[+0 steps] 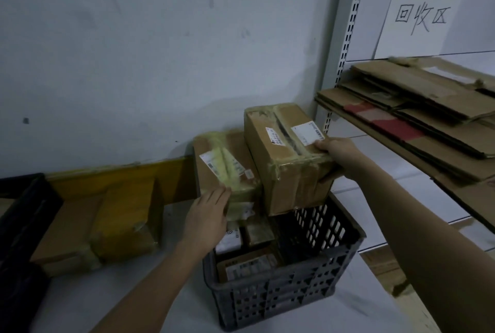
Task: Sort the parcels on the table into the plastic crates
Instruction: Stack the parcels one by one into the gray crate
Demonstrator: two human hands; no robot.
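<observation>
A grey plastic crate (pixel 289 284) stands on the white table with several small parcels inside. A taped cardboard box with white labels (pixel 289 161) tilts over the crate's far right corner; my right hand (pixel 336 153) grips its near right edge, thumb on top. A second taped box (pixel 222 163) sits to its left over the crate's far left side, and my left hand (pixel 207 214) rests against its near end with straight fingers.
A yellow-taped parcel (pixel 123 222) lies on a flat brown box (pixel 67 233) to the left. A black crate (pixel 24 214) sits at the far left edge. A metal shelf at right holds flattened cardboard (pixel 417 115) beneath a paper sign (pixel 420 21).
</observation>
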